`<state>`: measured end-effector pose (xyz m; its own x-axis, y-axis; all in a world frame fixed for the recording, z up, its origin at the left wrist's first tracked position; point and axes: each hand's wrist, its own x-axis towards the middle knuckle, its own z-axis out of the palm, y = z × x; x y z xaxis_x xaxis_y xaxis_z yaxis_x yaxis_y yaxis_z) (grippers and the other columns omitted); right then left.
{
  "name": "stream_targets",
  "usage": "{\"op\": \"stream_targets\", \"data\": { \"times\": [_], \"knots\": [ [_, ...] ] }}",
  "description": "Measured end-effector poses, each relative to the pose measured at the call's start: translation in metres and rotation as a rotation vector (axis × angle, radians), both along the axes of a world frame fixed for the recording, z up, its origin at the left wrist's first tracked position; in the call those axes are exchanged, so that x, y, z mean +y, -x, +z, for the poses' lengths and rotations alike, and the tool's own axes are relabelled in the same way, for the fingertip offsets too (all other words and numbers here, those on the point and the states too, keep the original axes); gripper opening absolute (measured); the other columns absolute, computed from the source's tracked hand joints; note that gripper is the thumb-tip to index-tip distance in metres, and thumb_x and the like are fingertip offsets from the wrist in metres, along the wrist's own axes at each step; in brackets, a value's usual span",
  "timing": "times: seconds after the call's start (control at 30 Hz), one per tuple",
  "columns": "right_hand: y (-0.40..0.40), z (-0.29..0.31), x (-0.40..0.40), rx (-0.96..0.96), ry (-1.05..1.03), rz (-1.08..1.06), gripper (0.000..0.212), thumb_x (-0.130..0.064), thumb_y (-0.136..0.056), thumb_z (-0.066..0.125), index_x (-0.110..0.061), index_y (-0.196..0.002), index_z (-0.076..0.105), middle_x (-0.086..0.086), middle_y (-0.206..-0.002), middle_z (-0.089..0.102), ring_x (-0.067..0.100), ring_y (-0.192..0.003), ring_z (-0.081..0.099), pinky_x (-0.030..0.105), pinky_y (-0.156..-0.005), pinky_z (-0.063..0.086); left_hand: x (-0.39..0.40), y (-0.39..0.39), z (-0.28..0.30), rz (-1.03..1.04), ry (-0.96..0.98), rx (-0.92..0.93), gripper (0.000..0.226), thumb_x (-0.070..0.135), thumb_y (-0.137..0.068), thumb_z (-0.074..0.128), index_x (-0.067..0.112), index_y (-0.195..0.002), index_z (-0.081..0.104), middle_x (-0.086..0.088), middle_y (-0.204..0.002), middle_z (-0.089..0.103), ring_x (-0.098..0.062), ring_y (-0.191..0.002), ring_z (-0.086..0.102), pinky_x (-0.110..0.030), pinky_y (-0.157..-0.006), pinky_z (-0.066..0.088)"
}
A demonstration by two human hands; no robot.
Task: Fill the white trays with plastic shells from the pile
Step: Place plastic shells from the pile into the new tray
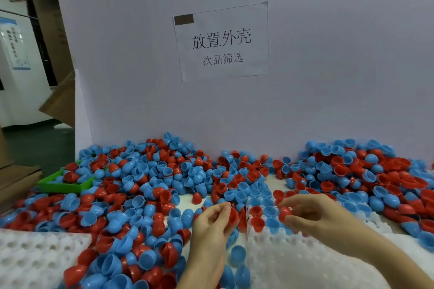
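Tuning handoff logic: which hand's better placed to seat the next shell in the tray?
Probably right. The right hand pinches a red shell directly over the white tray, beside its filled pockets. The left hand holds its shell at the tray's edge.

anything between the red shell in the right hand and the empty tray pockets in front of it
Nothing visible. The right hand holds a red shell directly over the white tray; its near pockets are open, and seated shells fill only the far rows.

The pile (145,185) is spreading across the far surface, a bin (65,185) sitting at its left, trays (293,260) lying near.
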<state>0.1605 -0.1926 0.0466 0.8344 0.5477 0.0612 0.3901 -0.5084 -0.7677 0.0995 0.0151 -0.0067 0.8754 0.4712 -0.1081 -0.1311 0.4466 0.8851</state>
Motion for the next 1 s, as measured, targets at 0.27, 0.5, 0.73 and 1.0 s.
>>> {"op": "stream_targets", "data": {
  "times": [0.27,0.5,0.73,1.0],
  "knots": [
    [0.009,0.067,0.006,0.262,0.527,0.28,0.019,-0.028,-0.092,0.069,-0.043,-0.08,0.067,-0.016,-0.086,0.075,-0.008,-0.071,0.066,0.01,-0.069,0.052,0.01,0.002,-0.005,0.085,-0.236,0.136,0.025,0.03,-0.097,0.064,0.007,-0.089,0.068,0.001,-0.05,0.048,-0.011,-0.045,0.043,-0.023,-0.043,0.037],
    [0.011,0.061,0.06,-0.222,-0.104,0.222,0.085,-0.021,-0.09,0.064,-0.022,-0.156,0.011,-0.002,-0.159,0.032,0.017,-0.145,0.035,0.02,-0.107,0.038,0.004,0.002,-0.005,-0.003,-0.346,0.197,0.023,0.037,-0.097,0.063,0.015,-0.092,0.069,0.006,-0.051,0.051,-0.012,-0.051,0.046,-0.024,-0.047,0.034],
    [0.025,-0.008,0.044,-0.205,-0.064,-0.048,0.022,-0.024,-0.093,0.066,-0.037,-0.11,0.063,-0.012,-0.086,0.07,-0.002,-0.085,0.067,0.019,-0.077,0.057,-0.009,0.004,0.003,-0.169,-0.236,0.104,0.022,0.018,-0.103,0.044,0.009,-0.099,0.064,0.003,-0.057,0.054,-0.01,-0.052,0.046,-0.024,-0.047,0.035],
    [0.036,-0.03,0.037,-0.134,-0.174,-0.165,0.018,-0.019,-0.093,0.068,-0.032,-0.082,0.074,-0.016,-0.072,0.072,0.008,-0.065,0.068,0.019,-0.062,0.053,-0.027,0.009,0.005,-0.191,-0.739,0.055,0.022,0.005,-0.097,0.061,0.025,-0.102,0.064,-0.001,-0.116,0.06,-0.014,-0.092,0.067,-0.019,-0.072,0.056]
  ]
}}
